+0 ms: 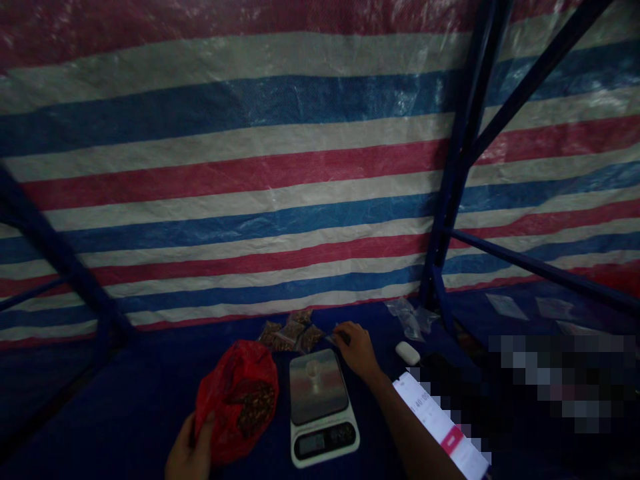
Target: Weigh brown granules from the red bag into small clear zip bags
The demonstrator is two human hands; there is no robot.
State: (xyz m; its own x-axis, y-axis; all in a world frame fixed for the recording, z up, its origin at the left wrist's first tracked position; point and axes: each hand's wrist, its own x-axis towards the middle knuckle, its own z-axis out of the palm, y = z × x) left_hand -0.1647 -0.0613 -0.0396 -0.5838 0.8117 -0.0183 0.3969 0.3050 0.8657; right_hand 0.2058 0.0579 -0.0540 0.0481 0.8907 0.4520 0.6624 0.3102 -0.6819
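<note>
My left hand (190, 450) grips the near left edge of a red plastic bag (213, 393), thumb over the side. Brown grain-like pieces (256, 408) lie inside its open mouth. To the right of the bag stands a white digital kitchen scale (326, 448) with a metal plate. A small, clear, cup-like shape shows on that plate, too dim to be sure of. Beyond the scale's far right corner is my right hand (356, 347), its fingers curled together. A faint glint of clear plastic shows at the fingertips; what they hold is unclear.
Several small filled clear bags (290, 335) lie behind the scale. Crumpled clear bags (407, 319), a white rounded case (407, 353) and a lit phone (440, 420) are to the right. Blue metal posts (447, 200) stand before a striped tarp (250, 160).
</note>
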